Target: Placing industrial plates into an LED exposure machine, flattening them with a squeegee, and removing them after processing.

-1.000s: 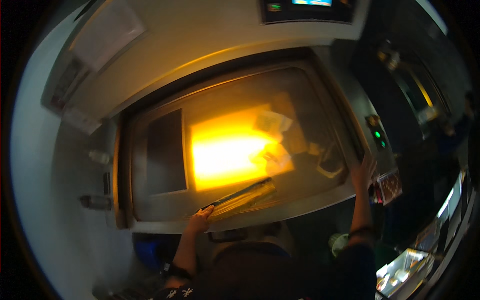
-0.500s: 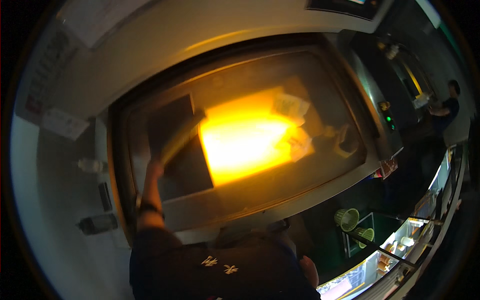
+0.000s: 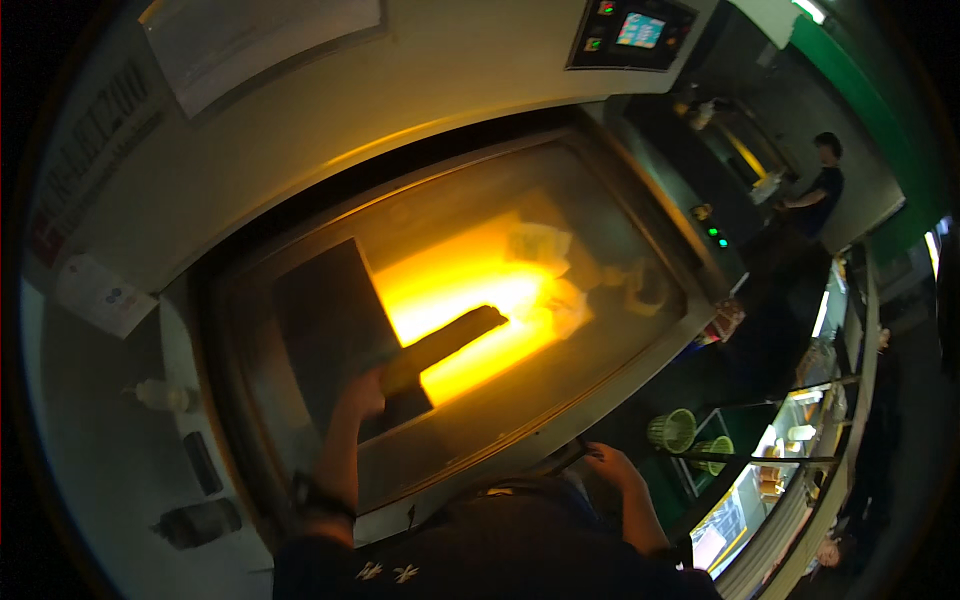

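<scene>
My left hand (image 3: pixel 364 394) is closed round one end of a long dark bar (image 3: pixel 450 342), possibly a brush or squeegee. The bar reaches over a brightly lit yellow patch (image 3: pixel 450 284) on a framed flat bed. A dark rectangular sheet (image 3: pixel 330 315) lies beside that patch, partly under my left hand and the bar's near end. My right hand (image 3: pixel 610 465) is at the front edge of the bed, its fingers closed on a dark handle (image 3: pixel 570 457). Pale paper pieces (image 3: pixel 540 245) lie at the right end of the glow.
Behind the bed rises a pale machine housing with a control panel (image 3: pixel 632 32). Bottles (image 3: pixel 200 522) and a dark block (image 3: pixel 202 462) stand on the left ledge. Green baskets (image 3: pixel 671 430) and a lit shelf (image 3: pixel 770 480) are at right. Another person (image 3: pixel 822 190) works at a far machine.
My left hand has swung the bar rightward from over the dark sheet onto the lit patch. My right hand has come up from beside my body to the handle. The view has shifted.
</scene>
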Demonstrator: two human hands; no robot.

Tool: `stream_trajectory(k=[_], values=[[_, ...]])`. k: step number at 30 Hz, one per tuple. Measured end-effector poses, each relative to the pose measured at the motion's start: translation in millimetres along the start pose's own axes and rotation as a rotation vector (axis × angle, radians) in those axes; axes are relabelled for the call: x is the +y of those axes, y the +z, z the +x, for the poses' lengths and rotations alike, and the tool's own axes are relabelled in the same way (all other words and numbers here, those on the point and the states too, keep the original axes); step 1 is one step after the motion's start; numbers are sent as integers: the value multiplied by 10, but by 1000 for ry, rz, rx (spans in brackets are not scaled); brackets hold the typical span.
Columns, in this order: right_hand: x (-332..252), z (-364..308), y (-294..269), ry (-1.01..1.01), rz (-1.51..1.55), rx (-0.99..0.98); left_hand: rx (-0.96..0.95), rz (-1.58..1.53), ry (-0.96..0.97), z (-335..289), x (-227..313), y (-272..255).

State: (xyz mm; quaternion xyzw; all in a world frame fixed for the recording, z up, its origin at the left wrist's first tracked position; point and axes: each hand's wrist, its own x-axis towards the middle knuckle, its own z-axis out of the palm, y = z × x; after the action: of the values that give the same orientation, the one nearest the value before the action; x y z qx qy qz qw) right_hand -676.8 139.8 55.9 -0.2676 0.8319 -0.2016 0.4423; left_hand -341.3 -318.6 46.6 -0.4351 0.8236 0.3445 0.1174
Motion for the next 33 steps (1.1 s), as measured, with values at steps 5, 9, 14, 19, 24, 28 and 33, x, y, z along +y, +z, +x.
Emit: stream_trajectory(k=[5, 9, 14, 19, 24, 28, 33], values=[[-188, 627, -48, -187, -413, -60, -254, 102, 88, -1170, 61, 910], [-584, 941, -92, -251, -554, -127, -218, 100, 40, -1452, 64, 1353], [-734, 1287, -144, -286, -515, -148, 171, 311, -110, -1673, 570, 1317], [-330, 1419, -253, -399, -447, -136, 228, 167, -40, -1695, 804, 1142], [360, 800, -365, -136, -233, -58, 49, -206, 225, -1252, 626, 1492], [1323, 427, -99, 58, -211, -53, -94, -193, 209, -751, 768, 1747], [2877, -213, 568, -11, -526, -125, -41, 231, -2, -185, 1189, 1927]])
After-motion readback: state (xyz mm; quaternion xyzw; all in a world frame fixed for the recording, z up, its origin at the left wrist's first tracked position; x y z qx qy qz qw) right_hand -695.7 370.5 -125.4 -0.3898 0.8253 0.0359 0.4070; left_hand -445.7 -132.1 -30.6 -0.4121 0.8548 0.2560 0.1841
